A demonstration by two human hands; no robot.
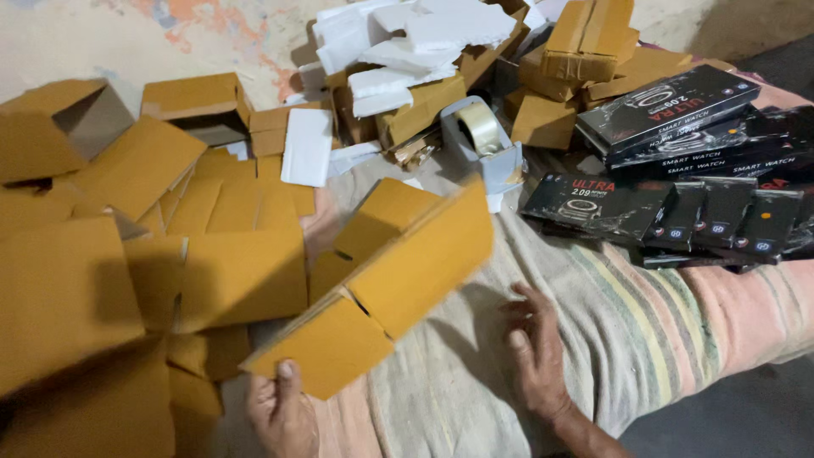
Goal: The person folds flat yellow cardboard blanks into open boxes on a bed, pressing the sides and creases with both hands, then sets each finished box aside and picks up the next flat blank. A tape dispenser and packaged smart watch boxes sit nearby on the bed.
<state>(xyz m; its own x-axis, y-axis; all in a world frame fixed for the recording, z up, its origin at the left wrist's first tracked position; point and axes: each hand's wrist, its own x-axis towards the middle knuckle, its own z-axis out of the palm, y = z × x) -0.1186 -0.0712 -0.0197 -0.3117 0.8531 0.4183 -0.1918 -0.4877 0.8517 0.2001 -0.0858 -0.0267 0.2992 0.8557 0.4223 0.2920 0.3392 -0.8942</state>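
1. Head view: the left hand [284, 416] grips the lower corner of a flat, unfolded brown cardboard box [381, 293], thumb on top and fingers clamped under its edge. The box is raised and tilted, its far end blurred, above a striped blanket [644, 331].
2. The right hand [534, 348] lies on the blanket just right of the box, fingers loosely spread and holding nothing.
3. To the left is a pile of flat brown cartons [127, 254], some overlapping.
4. Beyond the box stands a tape dispenser [483, 136] with a roll of clear tape, near white foam inserts [407, 42] and more brown boxes.
5. At right lie black product boxes [670, 127], stacked and in a row, well apart from both hands.
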